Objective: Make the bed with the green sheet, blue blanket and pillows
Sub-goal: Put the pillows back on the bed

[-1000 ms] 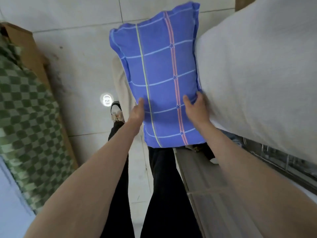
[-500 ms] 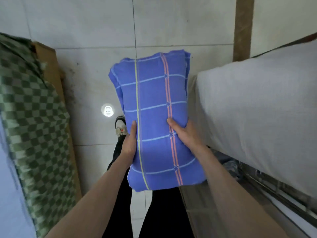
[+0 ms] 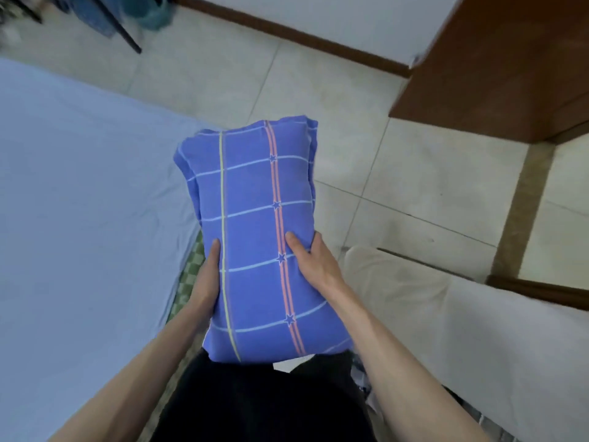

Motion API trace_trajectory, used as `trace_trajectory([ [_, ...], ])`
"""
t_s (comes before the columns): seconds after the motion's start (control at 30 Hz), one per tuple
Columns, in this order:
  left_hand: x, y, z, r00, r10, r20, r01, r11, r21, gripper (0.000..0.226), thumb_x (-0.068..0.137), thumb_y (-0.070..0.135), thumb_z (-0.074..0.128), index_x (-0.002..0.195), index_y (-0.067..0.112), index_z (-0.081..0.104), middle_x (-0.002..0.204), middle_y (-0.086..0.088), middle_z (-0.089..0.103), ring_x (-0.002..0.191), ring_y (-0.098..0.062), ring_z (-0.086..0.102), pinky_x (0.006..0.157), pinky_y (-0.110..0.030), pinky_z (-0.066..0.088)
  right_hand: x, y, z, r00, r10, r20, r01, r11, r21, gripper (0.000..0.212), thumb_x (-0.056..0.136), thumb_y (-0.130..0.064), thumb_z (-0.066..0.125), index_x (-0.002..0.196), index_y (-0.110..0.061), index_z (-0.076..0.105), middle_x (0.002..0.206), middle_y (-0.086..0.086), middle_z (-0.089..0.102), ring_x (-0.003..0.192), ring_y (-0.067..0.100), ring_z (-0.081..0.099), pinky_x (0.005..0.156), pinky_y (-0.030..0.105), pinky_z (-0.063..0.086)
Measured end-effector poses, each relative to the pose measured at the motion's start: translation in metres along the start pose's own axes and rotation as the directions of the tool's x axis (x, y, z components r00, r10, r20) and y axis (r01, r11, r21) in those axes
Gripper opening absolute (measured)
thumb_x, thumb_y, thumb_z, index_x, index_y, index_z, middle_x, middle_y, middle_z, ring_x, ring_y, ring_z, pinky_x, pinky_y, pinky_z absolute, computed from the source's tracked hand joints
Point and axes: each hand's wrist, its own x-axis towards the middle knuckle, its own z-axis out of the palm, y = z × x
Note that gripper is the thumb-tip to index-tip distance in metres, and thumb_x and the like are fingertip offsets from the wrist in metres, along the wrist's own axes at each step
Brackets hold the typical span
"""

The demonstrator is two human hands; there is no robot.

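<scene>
Your bed (image 3: 79,193) fills the left of the view under a pale blue sheet (image 3: 63,250), with a strip of green checked sheet (image 3: 188,275) showing at its edge just left of the pillow. A white mattress (image 3: 478,339) lies to the pillow's right, and a brown cabinet (image 3: 497,68) stands beyond it. You hold the blue plaid pillow (image 3: 255,237) above the floor (image 3: 398,193), in front of your body. Your left hand (image 3: 208,275) and right hand (image 3: 314,260) grip its sides, fingers (image 3: 294,242) clamped on the fabric.
</scene>
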Motion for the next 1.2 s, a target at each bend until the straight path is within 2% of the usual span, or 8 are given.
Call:
trace_trajectory([
  [0.1, 0.027, 0.060, -0.040, 0.997, 0.045, -0.059, -0.045, 0.999, 0.011, 0.055, 0.087, 0.081, 0.048, 0.110, 0.038, 0.074, 0.119, 0.014, 0.073, 0.116, -0.014, 0.068, 0.112, -0.043, 0.045, 0.029, -0.070, 0.032, 1.000, -0.018, 0.019, 0.018, 0.999, -0.029, 0.062, 0.074, -0.086, 0.046, 0.113, -0.039, 0.048, 0.110, -0.016, 0.060, 0.098, 0.012, 0.059, 0.085, 0.032, 0.044],
  [0.27, 0.079, 0.155, -0.062, 0.995, 0.082, -0.056, -0.080, 0.996, 0.030, 0.077, 0.093, 0.076, 0.043, 0.135, 0.016, 0.066, 0.131, -0.005, 0.069, 0.122, -0.026, 0.064, 0.111, -0.044, 0.045, 0.075, -0.168, 0.037, 0.998, -0.053, -0.041, 0.053, 0.999, -0.006, 0.067, 0.075, -0.081, 0.049, 0.125, -0.036, 0.051, 0.120, -0.017, 0.061, 0.102, 0.005, 0.055, 0.089, 0.027, 0.041],
  [0.4, 0.107, 0.228, -0.047, 0.990, 0.142, 0.009, -0.143, 0.989, 0.034, 0.078, 0.092, 0.077, 0.044, 0.141, 0.019, 0.061, 0.138, 0.001, 0.065, 0.125, -0.023, 0.062, 0.114, -0.044, 0.043, 0.111, -0.222, 0.006, 0.993, -0.062, -0.099, 0.063, 0.998, 0.008, 0.068, 0.072, -0.083, 0.052, 0.125, -0.039, 0.051, 0.112, -0.025, 0.061, 0.099, 0.001, 0.058, 0.076, 0.016, 0.040],
  [0.53, 0.131, 0.282, -0.025, 0.979, 0.197, 0.047, -0.199, 0.979, 0.042, 0.082, 0.084, 0.083, 0.044, 0.140, 0.026, 0.060, 0.134, 0.007, 0.067, 0.118, -0.019, 0.066, 0.112, -0.046, 0.045, 0.154, -0.259, -0.024, 0.991, -0.060, -0.123, 0.065, 0.997, 0.043, 0.079, 0.070, -0.084, 0.052, 0.131, -0.034, 0.054, 0.116, -0.022, 0.063, 0.106, 0.005, 0.061, 0.084, 0.023, 0.041],
  [0.7, 0.196, 0.371, 0.007, 0.977, 0.206, -0.060, -0.208, 0.977, -0.043, 0.082, 0.083, 0.084, 0.045, 0.139, 0.027, 0.060, 0.133, 0.008, 0.067, 0.119, -0.020, 0.065, 0.112, -0.046, 0.044, 0.261, -0.347, -0.050, 0.992, -0.110, -0.055, 0.108, 0.993, -0.038, 0.087, 0.070, -0.086, 0.048, 0.136, -0.029, 0.054, 0.127, -0.014, 0.065, 0.114, 0.011, 0.062, 0.093, 0.028, 0.042],
  [0.93, 0.249, 0.482, -0.009, 0.926, 0.144, -0.348, -0.249, 0.928, -0.278, 0.068, 0.092, 0.074, 0.049, 0.140, 0.026, 0.059, 0.136, 0.010, 0.065, 0.127, -0.016, 0.061, 0.116, -0.046, 0.040, 0.393, -0.521, -0.026, 0.938, -0.217, 0.269, 0.288, 0.921, -0.262, 0.089, 0.070, -0.087, 0.044, 0.140, -0.032, 0.050, 0.132, -0.012, 0.062, 0.116, 0.014, 0.060, 0.092, 0.029, 0.041],
  [1.1, 0.247, 0.516, -0.056, 0.817, -0.058, -0.574, -0.282, 0.827, -0.485, 0.058, 0.093, 0.072, 0.052, 0.132, 0.029, 0.057, 0.133, 0.010, 0.064, 0.124, -0.015, 0.060, 0.107, -0.036, 0.042, 0.424, -0.629, 0.051, 0.812, -0.188, 0.552, 0.425, 0.840, -0.338, 0.066, 0.086, -0.072, 0.052, 0.136, -0.029, 0.055, 0.128, -0.013, 0.065, 0.114, 0.012, 0.062, 0.094, 0.029, 0.043],
  [1.2, 0.272, 0.538, -0.085, 0.756, -0.170, -0.632, -0.293, 0.775, -0.559, 0.074, 0.083, 0.080, 0.051, 0.135, 0.028, 0.059, 0.132, 0.010, 0.065, 0.126, -0.017, 0.061, 0.110, -0.040, 0.043, 0.451, -0.679, 0.107, 0.729, -0.161, 0.666, 0.502, 0.787, -0.358, 0.058, 0.089, -0.067, 0.054, 0.134, -0.031, 0.057, 0.123, -0.019, 0.065, 0.112, 0.007, 0.063, 0.091, 0.024, 0.042],
])
